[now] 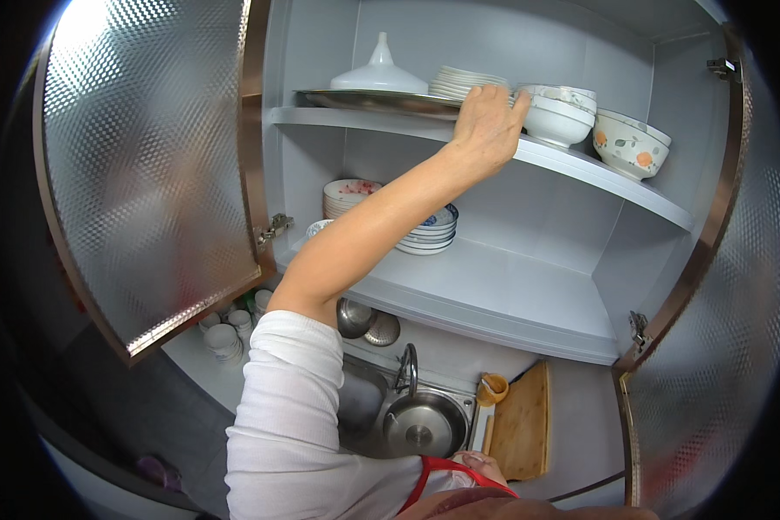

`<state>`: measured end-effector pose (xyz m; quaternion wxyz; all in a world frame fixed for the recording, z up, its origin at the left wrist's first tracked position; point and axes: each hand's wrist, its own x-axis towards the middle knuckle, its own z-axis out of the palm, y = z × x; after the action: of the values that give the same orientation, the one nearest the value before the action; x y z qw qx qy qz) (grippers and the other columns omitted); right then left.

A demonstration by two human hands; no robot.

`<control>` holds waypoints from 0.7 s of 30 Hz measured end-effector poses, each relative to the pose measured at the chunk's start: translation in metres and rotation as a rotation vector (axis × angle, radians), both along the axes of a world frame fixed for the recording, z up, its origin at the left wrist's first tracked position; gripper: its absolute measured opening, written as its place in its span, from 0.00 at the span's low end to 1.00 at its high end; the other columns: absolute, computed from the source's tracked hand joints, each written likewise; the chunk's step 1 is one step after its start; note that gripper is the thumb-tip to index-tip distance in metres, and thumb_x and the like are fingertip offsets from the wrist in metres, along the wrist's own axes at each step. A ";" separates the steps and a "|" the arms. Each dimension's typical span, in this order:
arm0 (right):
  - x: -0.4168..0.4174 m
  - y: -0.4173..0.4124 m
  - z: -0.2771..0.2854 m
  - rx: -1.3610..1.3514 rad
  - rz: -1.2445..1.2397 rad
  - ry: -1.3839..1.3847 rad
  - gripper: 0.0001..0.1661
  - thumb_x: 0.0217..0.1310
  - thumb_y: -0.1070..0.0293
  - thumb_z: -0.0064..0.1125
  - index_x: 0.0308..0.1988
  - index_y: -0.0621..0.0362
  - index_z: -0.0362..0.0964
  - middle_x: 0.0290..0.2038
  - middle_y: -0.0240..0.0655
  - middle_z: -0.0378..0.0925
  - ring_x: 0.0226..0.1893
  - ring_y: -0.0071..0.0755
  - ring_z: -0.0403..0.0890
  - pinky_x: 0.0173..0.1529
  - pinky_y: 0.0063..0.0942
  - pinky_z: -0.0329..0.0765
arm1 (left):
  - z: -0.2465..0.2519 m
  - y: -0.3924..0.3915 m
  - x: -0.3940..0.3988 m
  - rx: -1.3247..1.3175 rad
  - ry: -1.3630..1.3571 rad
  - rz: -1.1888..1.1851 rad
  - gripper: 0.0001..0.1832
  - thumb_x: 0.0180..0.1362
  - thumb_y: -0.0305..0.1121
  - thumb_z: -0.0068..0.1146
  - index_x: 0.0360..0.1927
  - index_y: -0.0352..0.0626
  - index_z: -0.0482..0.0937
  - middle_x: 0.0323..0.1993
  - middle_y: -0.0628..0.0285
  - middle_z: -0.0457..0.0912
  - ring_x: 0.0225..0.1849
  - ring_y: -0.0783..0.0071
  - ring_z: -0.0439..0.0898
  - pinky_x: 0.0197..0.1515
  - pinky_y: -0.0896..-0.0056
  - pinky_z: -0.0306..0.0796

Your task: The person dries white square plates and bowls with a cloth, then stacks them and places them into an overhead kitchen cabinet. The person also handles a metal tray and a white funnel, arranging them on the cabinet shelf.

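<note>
My left hand (491, 127) reaches up to the top shelf, its back towards me. Its fingers lie over the front right of a stack of small white plates (471, 79); the thumb is spread towards white bowls (558, 116). Whether it grips a plate is hidden. A metal tray (377, 103) sits left of the hand, with a white funnel-shaped lid (380, 75) over it. Flower-patterned bowls (630, 146) stand at the right. Low down, my right hand (482, 465) shows partly by the red-edged apron; its fingers are mostly hidden.
Patterned cabinet doors (149, 175) stand wide at both sides. Stacked plates (429, 234) and bowls (348, 195) sit on the lower shelf (507, 260). Below are a steel sink (426, 426), a faucet (411, 370), a wooden cutting board (523, 422) and white cups (223, 341).
</note>
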<state>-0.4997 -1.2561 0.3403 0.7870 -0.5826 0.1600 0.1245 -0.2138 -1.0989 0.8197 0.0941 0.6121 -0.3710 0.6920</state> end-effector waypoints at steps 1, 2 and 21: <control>-0.001 0.002 0.004 -0.011 -0.002 -0.028 0.14 0.65 0.73 0.48 0.47 0.68 0.72 0.40 0.38 0.79 0.40 0.28 0.80 0.47 0.23 0.75 | 0.001 0.000 -0.003 0.027 0.036 0.029 0.16 0.46 0.25 0.56 0.41 0.37 0.77 0.30 0.53 0.74 0.36 0.56 0.73 0.41 0.59 0.66; -0.004 0.004 0.006 -0.023 -0.004 -0.055 0.14 0.65 0.73 0.48 0.47 0.68 0.72 0.40 0.38 0.79 0.40 0.27 0.80 0.47 0.23 0.75 | 0.000 0.001 -0.003 0.029 0.023 -0.012 0.15 0.46 0.24 0.56 0.40 0.37 0.77 0.31 0.53 0.75 0.36 0.56 0.74 0.40 0.59 0.67; -0.017 0.002 0.019 -0.041 0.000 0.015 0.14 0.64 0.73 0.49 0.47 0.67 0.73 0.40 0.36 0.79 0.39 0.26 0.79 0.46 0.21 0.74 | -0.002 0.093 0.004 -0.182 -0.301 -0.223 0.09 0.44 0.36 0.67 0.29 0.48 0.81 0.31 0.65 0.76 0.33 0.67 0.73 0.41 0.67 0.62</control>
<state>-0.5165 -1.2539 0.3591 0.7737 -0.5977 0.1684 0.1258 -0.2100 -1.0058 0.8181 0.1689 0.4460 -0.3823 0.7915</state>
